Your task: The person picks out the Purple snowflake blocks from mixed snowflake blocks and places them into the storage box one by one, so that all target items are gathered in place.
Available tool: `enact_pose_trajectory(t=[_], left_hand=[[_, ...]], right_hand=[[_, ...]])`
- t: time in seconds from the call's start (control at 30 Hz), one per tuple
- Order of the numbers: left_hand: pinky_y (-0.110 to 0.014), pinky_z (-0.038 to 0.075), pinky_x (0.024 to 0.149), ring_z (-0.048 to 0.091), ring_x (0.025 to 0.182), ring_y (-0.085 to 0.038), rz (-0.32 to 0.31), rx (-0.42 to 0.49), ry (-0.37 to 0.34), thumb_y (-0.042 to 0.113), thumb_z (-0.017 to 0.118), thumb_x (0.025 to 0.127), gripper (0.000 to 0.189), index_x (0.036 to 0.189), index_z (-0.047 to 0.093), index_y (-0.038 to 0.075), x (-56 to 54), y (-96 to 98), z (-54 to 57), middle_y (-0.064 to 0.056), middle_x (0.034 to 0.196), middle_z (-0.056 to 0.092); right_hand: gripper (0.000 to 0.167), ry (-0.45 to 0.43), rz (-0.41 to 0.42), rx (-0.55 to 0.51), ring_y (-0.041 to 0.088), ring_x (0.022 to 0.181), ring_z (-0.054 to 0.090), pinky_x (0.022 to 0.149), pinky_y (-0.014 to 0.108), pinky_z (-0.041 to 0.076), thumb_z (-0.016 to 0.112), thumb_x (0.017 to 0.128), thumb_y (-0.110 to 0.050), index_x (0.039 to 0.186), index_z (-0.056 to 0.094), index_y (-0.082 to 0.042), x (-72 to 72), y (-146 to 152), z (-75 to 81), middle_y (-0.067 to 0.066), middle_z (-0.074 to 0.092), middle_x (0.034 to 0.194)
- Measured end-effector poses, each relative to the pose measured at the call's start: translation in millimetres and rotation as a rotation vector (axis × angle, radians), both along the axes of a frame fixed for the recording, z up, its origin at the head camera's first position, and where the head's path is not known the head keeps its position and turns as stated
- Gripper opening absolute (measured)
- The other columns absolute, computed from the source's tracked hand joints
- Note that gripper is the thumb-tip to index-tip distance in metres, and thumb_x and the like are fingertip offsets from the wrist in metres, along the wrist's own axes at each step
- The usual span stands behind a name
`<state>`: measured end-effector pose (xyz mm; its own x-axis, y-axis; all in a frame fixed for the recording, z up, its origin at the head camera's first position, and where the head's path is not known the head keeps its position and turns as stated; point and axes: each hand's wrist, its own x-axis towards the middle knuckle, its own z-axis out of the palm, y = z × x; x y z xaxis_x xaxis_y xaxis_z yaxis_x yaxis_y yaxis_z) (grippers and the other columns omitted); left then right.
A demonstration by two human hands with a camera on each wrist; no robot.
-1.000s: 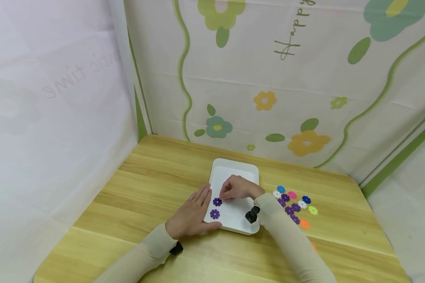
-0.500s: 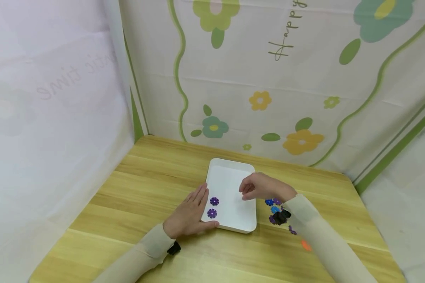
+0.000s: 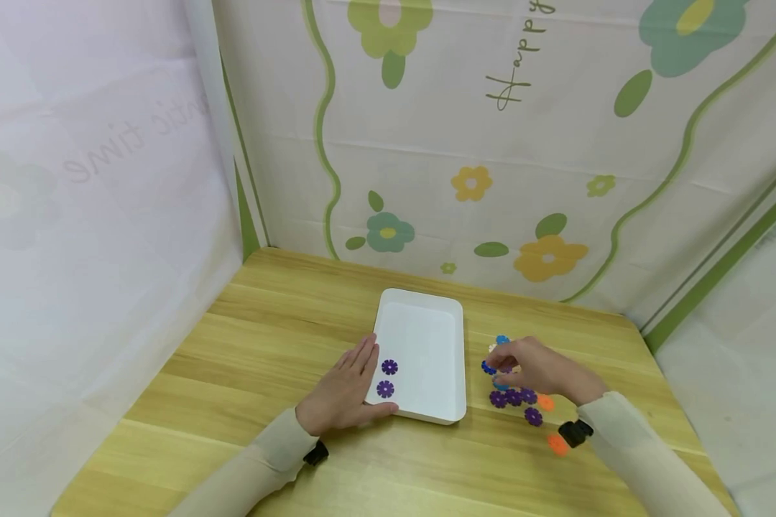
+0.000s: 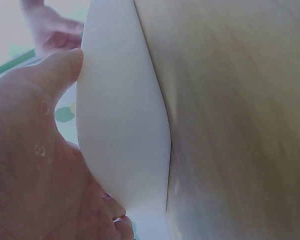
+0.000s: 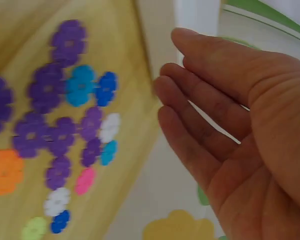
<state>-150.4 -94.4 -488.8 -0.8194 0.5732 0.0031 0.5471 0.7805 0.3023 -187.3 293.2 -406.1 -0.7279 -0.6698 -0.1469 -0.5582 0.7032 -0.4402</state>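
Observation:
My left hand (image 3: 343,395) rests at the near left corner of a white tray (image 3: 427,359), fingers along its left side and thumb on its front rim. Inside the tray, two purple snowflake discs (image 3: 390,367) lie one behind the other near that hand. To the right of the tray, my right hand (image 3: 546,368) hovers over a loose group of coloured snowflake discs (image 3: 533,416). In the right wrist view its fingers (image 5: 205,127) are loosely bent, with nothing between them and the thumb. The hand hides part of the group in the head view.
The loose group has purple, blue, white, pink and yellow-green discs, with an orange disc (image 3: 558,444) nearer the table's front. A flower-print curtain (image 3: 420,158) stands behind the wooden table (image 3: 284,316), and a pale curtain (image 3: 103,287) hangs at the left.
My right hand has moved from over the tray, beside the purple discs, rightward to the loose group. My left hand stays at the tray's corner. The head view has shifted slightly.

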Motion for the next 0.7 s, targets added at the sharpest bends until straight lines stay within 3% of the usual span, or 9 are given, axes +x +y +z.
enact_pose_trajectory(t=[0.13,0.37,0.7], left_hand=[[-0.054,0.026,0.132,0.013,0.166,-0.038,0.001,-0.007,0.004,0.079,0.046,0.098,0.112,0.166,0.020,-0.006,-0.2,0.3,0.0,-0.022,0.177,0.008],[-0.054,0.026,0.132,0.014,0.165,-0.038,0.000,-0.009,0.005,0.078,0.048,0.098,0.112,0.165,0.020,-0.006,0.6,0.1,-1.2,-0.024,0.177,0.009],[-0.052,0.023,0.133,0.010,0.166,-0.036,0.000,-0.018,-0.003,0.081,0.044,0.097,0.114,0.166,0.017,-0.005,-0.4,-0.3,-2.6,-0.021,0.178,0.005]], right_hand=[[0.030,0.008,-0.006,0.005,0.032,0.104,0.076,0.084,0.042,0.065,0.079,0.095,-0.015,0.122,0.074,-0.002,10.8,12,-21.0,0.014,0.078,0.116],[0.034,0.088,-0.025,0.032,0.028,0.110,0.075,0.093,0.044,0.063,0.082,0.092,-0.019,0.124,0.076,-0.007,21.0,20,-49.7,0.007,0.079,0.120],[0.032,0.058,-0.077,0.041,0.024,0.112,0.074,0.095,0.045,0.062,0.083,0.092,-0.018,0.123,0.076,-0.015,18.3,20,-65.9,0.001,0.078,0.121]])
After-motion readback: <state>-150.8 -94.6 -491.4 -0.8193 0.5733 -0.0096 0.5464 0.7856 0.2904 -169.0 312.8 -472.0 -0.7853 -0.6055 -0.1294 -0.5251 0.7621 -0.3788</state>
